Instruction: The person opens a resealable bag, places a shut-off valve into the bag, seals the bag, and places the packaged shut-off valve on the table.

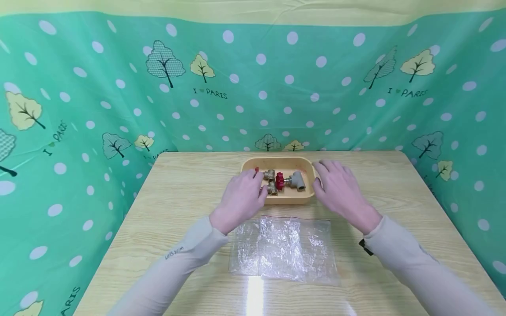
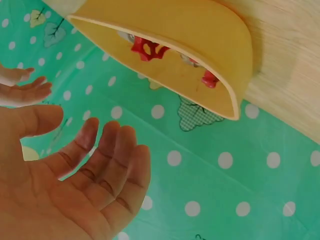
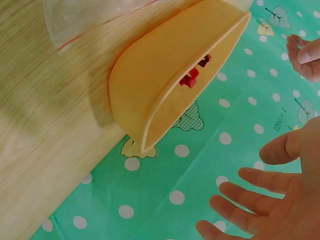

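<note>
A tan plastic bin (image 1: pixel 288 200) stands on the table and holds several pipe valves. One valve has a grey tee-shaped body (image 1: pixel 297 181) and a red handwheel (image 1: pixel 280 181); beside it lie brass valves (image 1: pixel 272 188), partly hidden by my left hand (image 1: pixel 243 195). That hand hovers at the bin's left side, its fingers (image 2: pixel 112 160) loosely bent and holding nothing in the left wrist view. My right hand (image 1: pixel 340 188) is by the right rim, fingers (image 3: pixel 250 197) spread and relaxed, nothing in them.
A clear zip bag (image 1: pixel 284 250) with a red seal line lies flat in front of the bin. The wooden table (image 1: pixel 189 188) is bordered by a green polka-dot cloth (image 1: pixel 221 83) at the back and sides. Near the right wrist is a small black object (image 1: pixel 365 246).
</note>
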`<state>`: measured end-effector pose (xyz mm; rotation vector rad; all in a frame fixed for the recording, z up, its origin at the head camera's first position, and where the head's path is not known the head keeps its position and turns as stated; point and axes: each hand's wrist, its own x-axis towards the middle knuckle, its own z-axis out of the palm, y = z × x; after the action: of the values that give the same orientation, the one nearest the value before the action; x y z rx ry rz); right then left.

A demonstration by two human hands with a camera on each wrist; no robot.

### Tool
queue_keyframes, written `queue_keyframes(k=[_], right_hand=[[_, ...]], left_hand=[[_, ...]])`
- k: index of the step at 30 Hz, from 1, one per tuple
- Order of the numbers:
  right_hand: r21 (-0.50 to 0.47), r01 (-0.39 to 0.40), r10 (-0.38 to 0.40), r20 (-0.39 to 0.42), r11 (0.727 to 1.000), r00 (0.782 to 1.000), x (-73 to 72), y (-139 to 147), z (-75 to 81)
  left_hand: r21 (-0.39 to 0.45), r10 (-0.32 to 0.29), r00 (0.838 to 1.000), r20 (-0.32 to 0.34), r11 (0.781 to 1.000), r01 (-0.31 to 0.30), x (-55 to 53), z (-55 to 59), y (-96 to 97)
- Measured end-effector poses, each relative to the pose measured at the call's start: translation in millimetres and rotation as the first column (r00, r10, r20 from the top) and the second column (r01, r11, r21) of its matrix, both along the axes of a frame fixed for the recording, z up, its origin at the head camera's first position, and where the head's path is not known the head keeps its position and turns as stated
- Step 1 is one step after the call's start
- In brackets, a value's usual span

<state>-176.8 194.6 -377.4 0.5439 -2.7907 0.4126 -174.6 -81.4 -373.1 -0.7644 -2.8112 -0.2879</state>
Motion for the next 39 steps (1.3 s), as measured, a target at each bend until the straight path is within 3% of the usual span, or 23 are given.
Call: queue_keyframes(k=[4,14,26,39], right_hand=[[0.002,-0.015,0.015,-0.009,1.0,1.0,2.7,2,-1.9],[0.017,-0.039,0.039,-0.007,0.999,0.999,10.1,7,-16.1],[0.046,-0.054,0.051,0.057,0.997,0.997,22.0,16,-32.3],[0.065,-0.143,0.134,0.129,0.988,0.983,27.9,18,-53.2]], left_hand=[[-0.003,-0.008,0.999,0.031,1.0,0.008,3.8,-0.5,5.4],[0.014,-0.039,0.99,0.136,0.999,0.038,12.7,-14.4,18.3],[0.028,-0.097,0.977,0.192,0.995,0.093,30.1,-40.7,36.7],[-0.055,-0.111,0.97,0.218,0.991,0.126,48.0,-58.8,52.4]])
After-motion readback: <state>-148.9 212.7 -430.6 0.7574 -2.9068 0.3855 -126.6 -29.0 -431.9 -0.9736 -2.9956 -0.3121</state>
